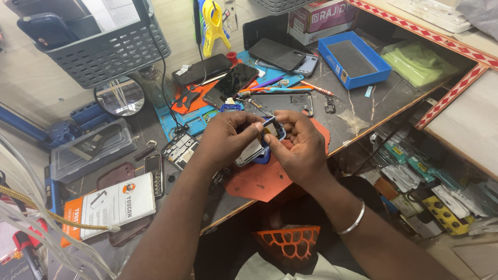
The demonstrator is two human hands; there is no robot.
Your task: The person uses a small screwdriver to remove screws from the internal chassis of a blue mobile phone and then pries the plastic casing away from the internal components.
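Observation:
My left hand (223, 139) and my right hand (298, 145) meet over the orange mat (259, 182) at the workbench's front edge. Together they grip a small blue-framed phone part (270, 130), fingertips pinching its upper end. A pale flat piece (249, 152) hangs below it between my palms; how it joins the part is hidden. A silver bangle (354, 220) circles my right wrist.
Several dark phones (231, 83) lie on a blue work mat (184, 120) behind my hands, with screwdrivers (311, 87) beside them. A blue tray (353, 59) sits back right, a grey basket (111, 49) back left, a round mirror (120, 96) and a white-orange box (109, 207) at left.

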